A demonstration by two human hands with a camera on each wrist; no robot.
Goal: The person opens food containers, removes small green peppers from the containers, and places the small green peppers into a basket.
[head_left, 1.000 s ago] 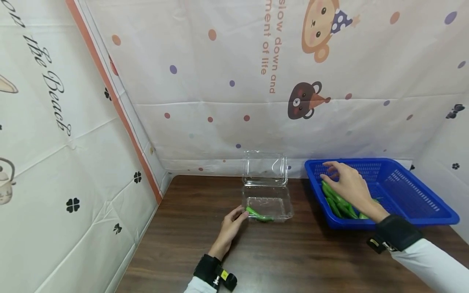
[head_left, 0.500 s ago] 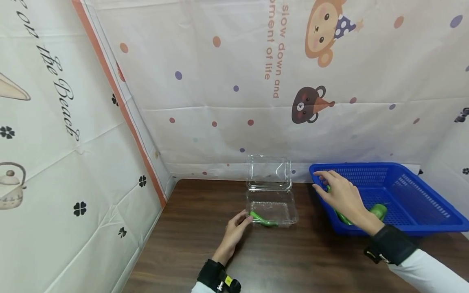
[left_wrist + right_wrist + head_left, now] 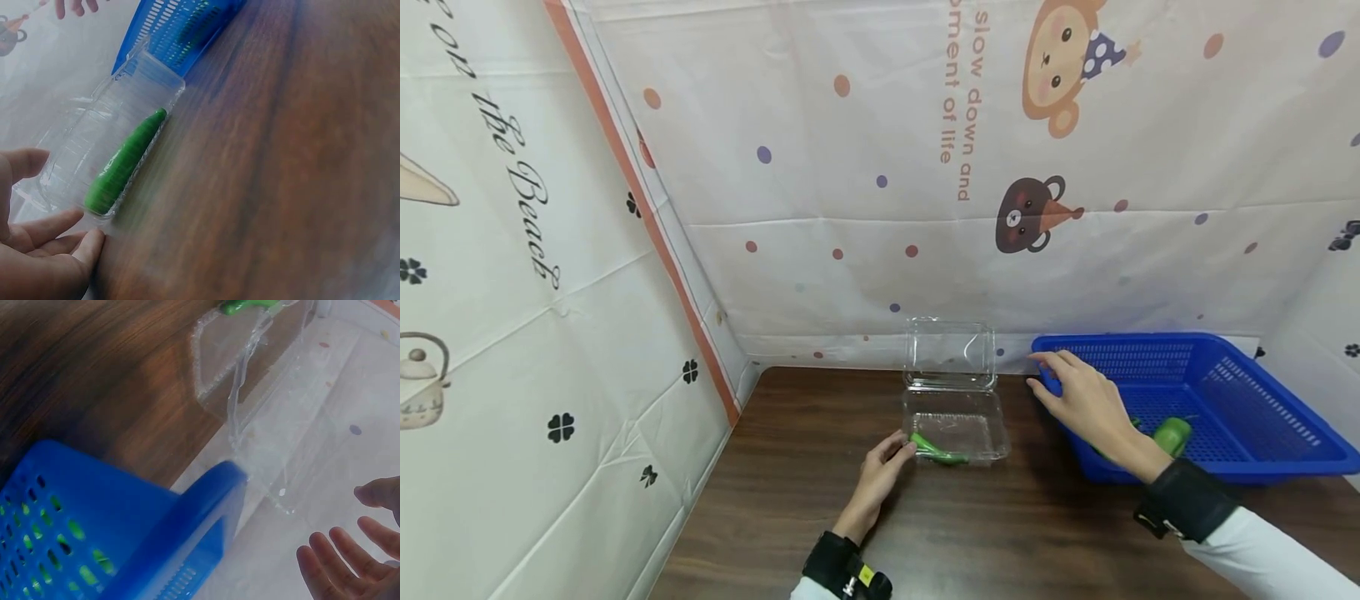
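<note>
A clear plastic clamshell box [image 3: 958, 414] stands with its lid [image 3: 951, 350] up at the back, one long green pepper [image 3: 936, 452] lying along its front wall. My left hand [image 3: 877, 479] is at the front left corner, fingertips right at the box wall; the left wrist view shows the pepper's thick end [image 3: 103, 194] close to those fingers [image 3: 53, 225]. Over the left rim of the blue basket [image 3: 1292, 417] hovers my right hand [image 3: 1086, 408], fingers spread and holding nothing. Green peppers [image 3: 1172, 435] lie in the basket, partly hidden under that hand.
Both things stand on a dark brown wooden table [image 3: 790, 475], box left and basket right. A printed white cloth [image 3: 820, 275] hangs behind the table, and another [image 3: 602, 400] closes the left side.
My right hand has moved left from above the peppers to the basket's left rim, still empty. The left hand has stayed at the box corner. The head view has shifted slightly.
</note>
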